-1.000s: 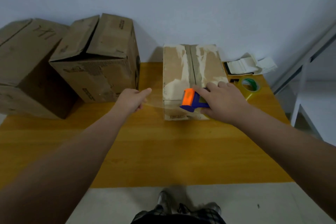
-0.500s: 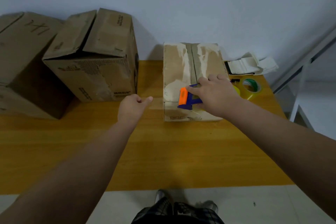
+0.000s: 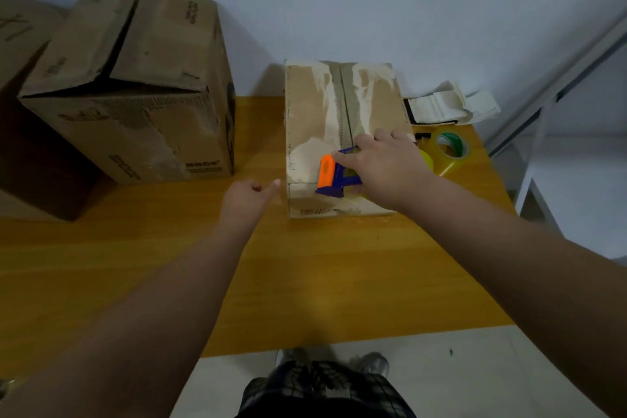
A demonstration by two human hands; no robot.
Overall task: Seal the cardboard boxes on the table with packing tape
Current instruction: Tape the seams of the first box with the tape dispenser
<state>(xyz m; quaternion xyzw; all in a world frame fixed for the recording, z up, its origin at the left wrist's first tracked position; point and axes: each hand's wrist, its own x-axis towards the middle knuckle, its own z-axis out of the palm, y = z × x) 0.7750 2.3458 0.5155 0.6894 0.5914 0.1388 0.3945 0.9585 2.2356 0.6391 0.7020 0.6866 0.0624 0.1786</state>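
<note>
A small flat cardboard box (image 3: 305,112) lies on the wooden table (image 3: 305,265) against the wall, flaps closed, with torn pale patches on top. My right hand (image 3: 383,170) grips an orange and blue tape dispenser (image 3: 330,176) on the box's near top edge. My left hand (image 3: 249,198) hovers just left of the box, fingers curled with the thumb pinching the end of a thin clear tape strip (image 3: 283,195) that runs toward the dispenser. A larger box (image 3: 135,105) stands to the left with its flaps slightly raised.
A third cardboard box (image 3: 20,95) stands at the far left. A roll of clear yellowish tape (image 3: 451,151) lies right of the small box, with crumpled white backing paper (image 3: 451,105) behind it. A metal frame (image 3: 543,95) stands beyond the table's right edge.
My right hand slid the dispenser slightly left along the box's near edge. My left hand drew closer to the box, so the stretched strip between them is shorter.
</note>
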